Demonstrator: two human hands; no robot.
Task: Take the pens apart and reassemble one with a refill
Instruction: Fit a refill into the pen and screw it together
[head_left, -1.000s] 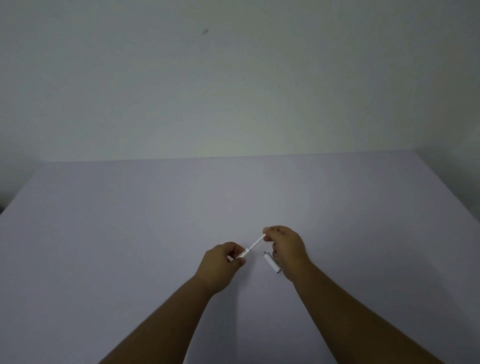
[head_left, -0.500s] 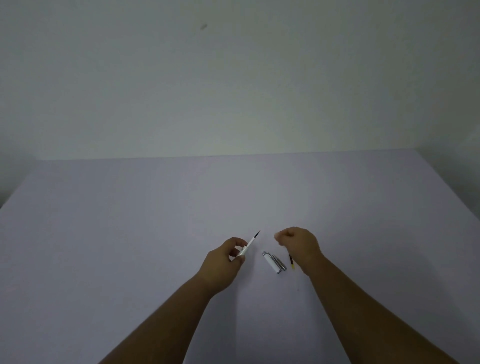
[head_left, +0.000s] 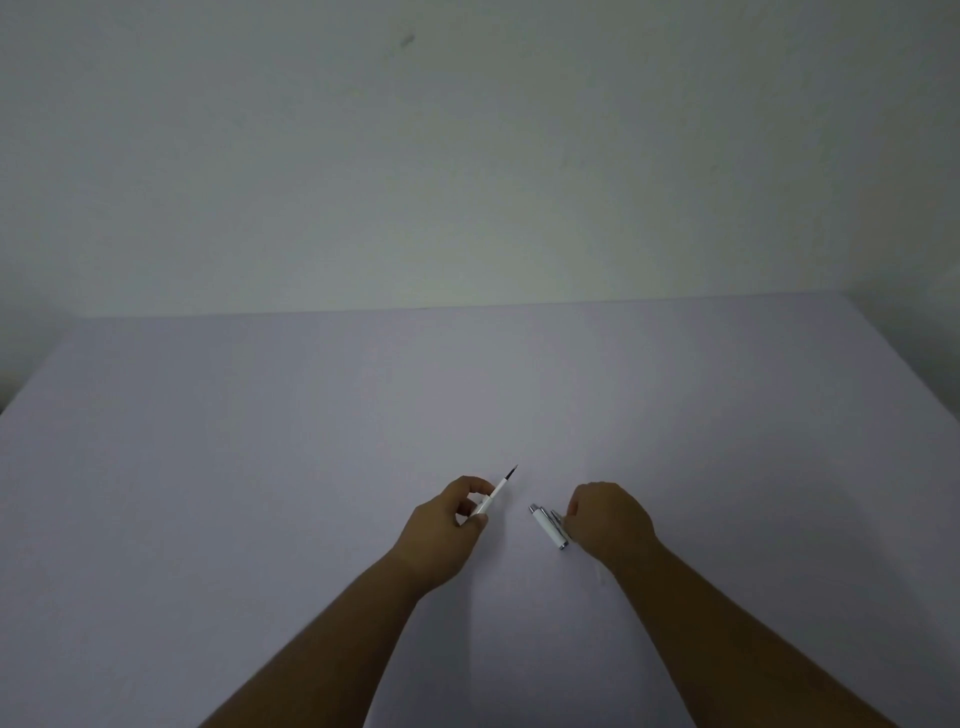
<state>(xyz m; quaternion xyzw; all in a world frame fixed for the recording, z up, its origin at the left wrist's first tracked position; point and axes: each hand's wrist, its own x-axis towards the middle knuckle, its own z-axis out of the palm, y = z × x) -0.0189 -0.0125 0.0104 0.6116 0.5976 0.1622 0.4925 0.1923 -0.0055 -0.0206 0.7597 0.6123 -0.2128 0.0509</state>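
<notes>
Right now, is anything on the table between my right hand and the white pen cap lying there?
Nothing visible. The right hand is already at the white pen cap with silver clip, on the bare pale table.

No text, label, brand, number or sign can be read anywhere in the frame. The white pen parts (head_left: 549, 526) at lower centre are too small and dim to show any print, and the table (head_left: 260, 467) and the wall (head_left: 467, 156) in the upper half carry no writing.
</notes>
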